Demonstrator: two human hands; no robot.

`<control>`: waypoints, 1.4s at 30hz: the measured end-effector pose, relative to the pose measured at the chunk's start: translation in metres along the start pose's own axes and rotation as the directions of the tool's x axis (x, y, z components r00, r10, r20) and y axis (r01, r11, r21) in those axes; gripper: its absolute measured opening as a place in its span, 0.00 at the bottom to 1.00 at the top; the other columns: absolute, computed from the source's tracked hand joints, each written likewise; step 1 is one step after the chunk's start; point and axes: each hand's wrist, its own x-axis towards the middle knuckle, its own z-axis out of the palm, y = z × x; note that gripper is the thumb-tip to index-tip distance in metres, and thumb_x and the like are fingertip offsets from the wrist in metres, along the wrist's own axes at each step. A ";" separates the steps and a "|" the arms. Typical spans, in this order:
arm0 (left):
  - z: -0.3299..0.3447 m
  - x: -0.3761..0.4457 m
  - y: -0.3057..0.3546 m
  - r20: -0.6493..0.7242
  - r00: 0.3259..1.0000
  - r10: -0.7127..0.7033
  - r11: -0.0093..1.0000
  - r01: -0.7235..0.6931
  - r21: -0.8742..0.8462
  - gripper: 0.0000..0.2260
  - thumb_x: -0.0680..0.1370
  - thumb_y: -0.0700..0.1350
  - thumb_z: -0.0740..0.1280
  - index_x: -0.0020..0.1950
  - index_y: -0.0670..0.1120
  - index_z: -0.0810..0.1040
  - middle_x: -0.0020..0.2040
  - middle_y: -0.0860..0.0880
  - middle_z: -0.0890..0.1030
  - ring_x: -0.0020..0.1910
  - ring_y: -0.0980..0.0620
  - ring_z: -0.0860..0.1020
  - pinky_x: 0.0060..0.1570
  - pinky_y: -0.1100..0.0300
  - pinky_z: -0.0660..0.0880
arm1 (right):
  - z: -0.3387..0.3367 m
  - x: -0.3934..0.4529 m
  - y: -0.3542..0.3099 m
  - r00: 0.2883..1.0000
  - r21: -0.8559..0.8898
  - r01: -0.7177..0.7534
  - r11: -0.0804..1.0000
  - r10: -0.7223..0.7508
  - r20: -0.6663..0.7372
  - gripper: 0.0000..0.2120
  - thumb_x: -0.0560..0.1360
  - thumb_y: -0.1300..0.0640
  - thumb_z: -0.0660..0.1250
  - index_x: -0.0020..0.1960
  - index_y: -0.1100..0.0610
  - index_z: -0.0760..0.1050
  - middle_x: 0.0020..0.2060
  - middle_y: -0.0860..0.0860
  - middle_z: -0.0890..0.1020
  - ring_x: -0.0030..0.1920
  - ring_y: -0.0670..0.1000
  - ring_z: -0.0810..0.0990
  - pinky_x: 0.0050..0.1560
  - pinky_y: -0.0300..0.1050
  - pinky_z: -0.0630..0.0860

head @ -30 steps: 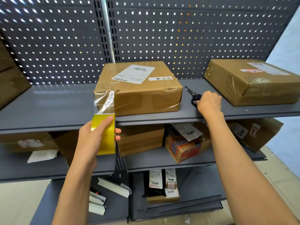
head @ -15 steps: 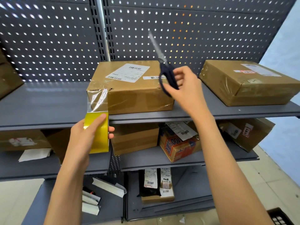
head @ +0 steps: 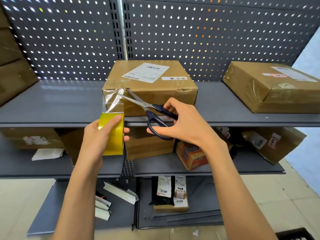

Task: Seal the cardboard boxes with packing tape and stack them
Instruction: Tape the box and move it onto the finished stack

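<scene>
Left hand (head: 98,135) grips glossy yellow tape roll (head: 112,134) below cardboard box (head: 150,87); right hand (head: 181,122), fingers curled through scissors (head: 147,110) (blades parted), at clear crinkled strip (head: 113,103).

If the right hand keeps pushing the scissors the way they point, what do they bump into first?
Probably the clear tape strip stretched from the tape roll to the box. The right hand aims the open scissors at it, tips by its edge; the box corner lies just behind.

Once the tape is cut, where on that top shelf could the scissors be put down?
Bare patches on the top shelf: left of the middle box, and between it and the right box. The lower shelf is crowded with parcels.
</scene>
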 end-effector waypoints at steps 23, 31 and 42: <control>-0.004 0.003 -0.003 0.022 1.000 -0.006 0.999 0.006 -0.038 0.09 0.76 0.49 0.68 0.50 0.44 0.79 0.32 0.49 0.83 0.29 0.53 0.81 0.39 0.55 0.79 | 0.017 0.034 -0.011 0.989 -0.011 -0.016 1.000 0.017 0.144 0.16 0.67 0.43 0.76 0.44 0.54 0.79 0.36 0.47 0.81 0.35 0.44 0.75 0.34 0.34 0.69; -0.004 0.003 -0.001 0.018 1.000 -0.009 0.999 0.010 -0.042 0.07 0.76 0.49 0.68 0.48 0.46 0.78 0.31 0.49 0.83 0.28 0.54 0.81 0.33 0.59 0.79 | 0.018 0.035 -0.010 0.993 -0.015 0.020 1.000 -0.018 0.121 0.13 0.69 0.49 0.75 0.47 0.56 0.80 0.38 0.51 0.82 0.38 0.47 0.77 0.36 0.37 0.72; -0.009 -0.003 -0.008 -0.006 0.999 -0.034 0.997 0.034 -0.063 0.08 0.76 0.49 0.68 0.48 0.45 0.78 0.32 0.48 0.83 0.28 0.53 0.81 0.38 0.54 0.79 | 0.031 0.028 -0.011 0.994 -0.027 0.009 1.000 -0.006 0.107 0.10 0.70 0.52 0.74 0.47 0.55 0.79 0.36 0.47 0.79 0.36 0.43 0.75 0.37 0.36 0.72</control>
